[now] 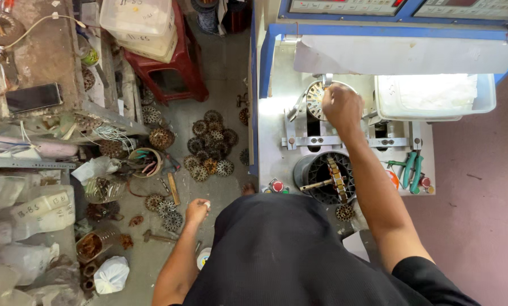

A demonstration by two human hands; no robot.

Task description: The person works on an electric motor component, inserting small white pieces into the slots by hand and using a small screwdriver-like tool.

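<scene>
Hiding the stator [316, 97], right hand [340, 106] (fingers unseen).

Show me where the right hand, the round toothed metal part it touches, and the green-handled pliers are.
right hand [340, 106], head view, back of hand.
round toothed metal part [315, 97], head view, left rim.
green-handled pliers [411, 170], head view, handles.

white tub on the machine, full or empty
Cannot tell. The white tub sits right of the right hand, but glare washes out its inside.
</scene>
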